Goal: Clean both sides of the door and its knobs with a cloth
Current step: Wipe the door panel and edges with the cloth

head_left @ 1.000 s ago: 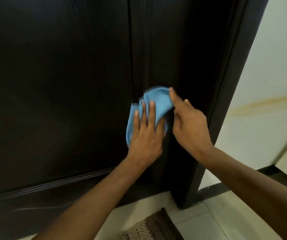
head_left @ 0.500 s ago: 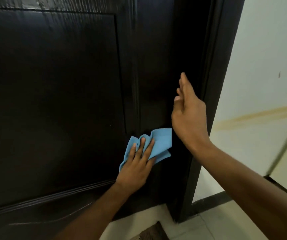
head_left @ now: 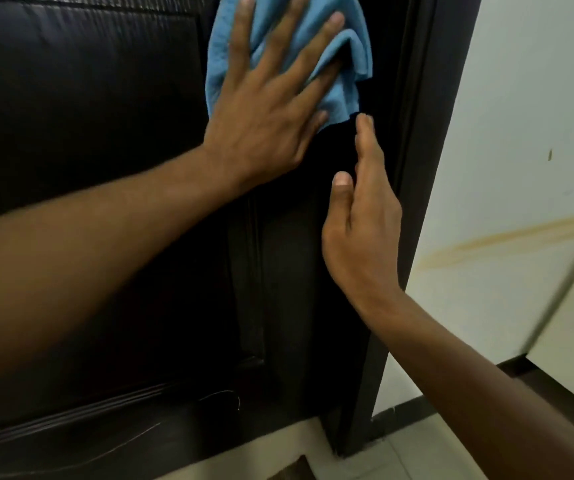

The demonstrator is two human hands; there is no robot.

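A dark panelled door (head_left: 81, 109) fills the left and middle of the head view. My left hand (head_left: 268, 109) lies flat with spread, straight fingers on a crumpled light blue cloth (head_left: 344, 64), pressing it against the door near the top of the frame. My right hand (head_left: 361, 216) is just below and to the right, fingers straight and pointing up along the door's right stile, its fingertip close to the cloth's lower edge. It holds nothing. No knob is in view.
The dark door frame (head_left: 413, 168) runs down the right side of the door. Beyond it is a pale wall (head_left: 521, 133) with a yellowish stain and a dark skirting. Light floor tiles (head_left: 417, 455) lie below.
My left hand has swept the cloth upward along the door, from low near the bottom panel to high in the frame. My right hand stays near the door's right edge, now below the cloth.
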